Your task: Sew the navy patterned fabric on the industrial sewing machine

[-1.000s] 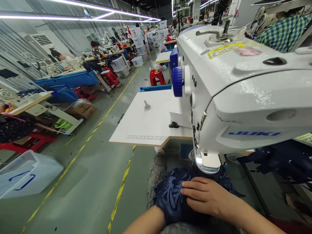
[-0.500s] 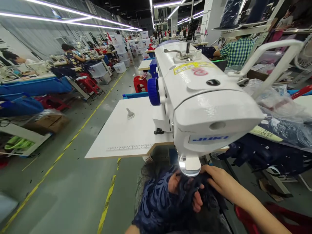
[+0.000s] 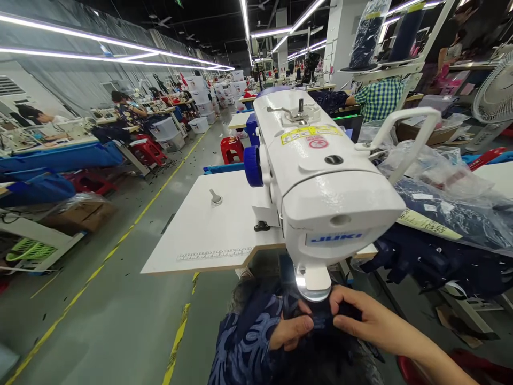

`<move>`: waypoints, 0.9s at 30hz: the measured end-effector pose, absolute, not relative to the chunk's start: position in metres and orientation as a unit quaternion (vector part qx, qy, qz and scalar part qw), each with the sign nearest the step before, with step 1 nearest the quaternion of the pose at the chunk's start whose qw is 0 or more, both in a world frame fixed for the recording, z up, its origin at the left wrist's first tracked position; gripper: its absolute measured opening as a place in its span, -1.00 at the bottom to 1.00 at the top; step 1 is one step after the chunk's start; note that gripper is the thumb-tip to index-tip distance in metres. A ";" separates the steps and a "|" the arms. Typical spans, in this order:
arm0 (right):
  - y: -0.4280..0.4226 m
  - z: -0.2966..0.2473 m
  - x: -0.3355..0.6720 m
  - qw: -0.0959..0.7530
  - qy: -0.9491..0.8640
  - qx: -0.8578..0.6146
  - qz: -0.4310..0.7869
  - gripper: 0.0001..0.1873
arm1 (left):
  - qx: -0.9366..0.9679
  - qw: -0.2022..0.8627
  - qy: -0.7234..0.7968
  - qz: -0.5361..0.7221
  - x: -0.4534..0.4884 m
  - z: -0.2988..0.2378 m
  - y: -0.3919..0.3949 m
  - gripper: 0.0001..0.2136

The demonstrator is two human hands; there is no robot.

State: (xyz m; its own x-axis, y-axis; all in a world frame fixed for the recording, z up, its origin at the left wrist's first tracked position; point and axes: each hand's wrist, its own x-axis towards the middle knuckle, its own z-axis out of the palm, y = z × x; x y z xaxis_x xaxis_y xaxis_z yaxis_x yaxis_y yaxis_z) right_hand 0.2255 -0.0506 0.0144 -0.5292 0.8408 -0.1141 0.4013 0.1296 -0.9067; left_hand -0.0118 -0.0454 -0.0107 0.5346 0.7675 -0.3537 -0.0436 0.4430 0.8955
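A white JUKI sewing machine (image 3: 336, 203) fills the middle of the head view, its lit needle end just above my hands. Dark navy fabric (image 3: 320, 323) is stretched between my two hands below that end. My left hand (image 3: 292, 328) pinches the fabric from the left, thumb on top. Navy lace with a looped leaf-like pattern (image 3: 248, 342) covers the left wrist and forearm. From the right, my right hand (image 3: 356, 314) grips the same fabric between thumb and bent fingers. The needle itself and the far fingertips are hidden.
A white table top (image 3: 216, 230) with a printed ruler extends left of the machine. Bagged navy pieces (image 3: 436, 208) lie to the right. A red stool (image 3: 231, 149) stands behind the table. Thread cones (image 3: 368, 37) rise at the back right. Co-workers sit farther off.
My left hand has come out from among the lace folds and now pinches the fabric, thumb on top. My right hand has turned, showing its thumb. The camera view has tilted slightly up.
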 end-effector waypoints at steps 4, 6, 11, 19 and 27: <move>-0.048 0.027 0.221 0.275 -0.753 -0.448 0.396 -0.82 | 0.468 0.716 0.410 0.317 -0.021 0.008 -0.039 -0.66; -0.041 0.031 0.221 0.311 -0.765 -0.441 0.351 -0.83 | 0.466 0.710 0.403 0.341 -0.020 0.018 -0.030 -0.68; -0.016 0.028 0.224 0.381 -0.755 -0.484 0.223 -0.81 | 0.480 0.659 0.466 0.342 -0.012 0.022 -0.003 -0.74; -0.036 0.012 0.221 0.389 -0.859 -0.332 0.009 -0.96 | 0.548 0.583 0.526 0.289 -0.004 0.017 0.016 -0.74; 0.014 0.019 0.258 0.327 -0.751 -0.536 0.202 -0.68 | 0.552 0.567 0.536 0.295 0.001 0.031 0.012 -0.70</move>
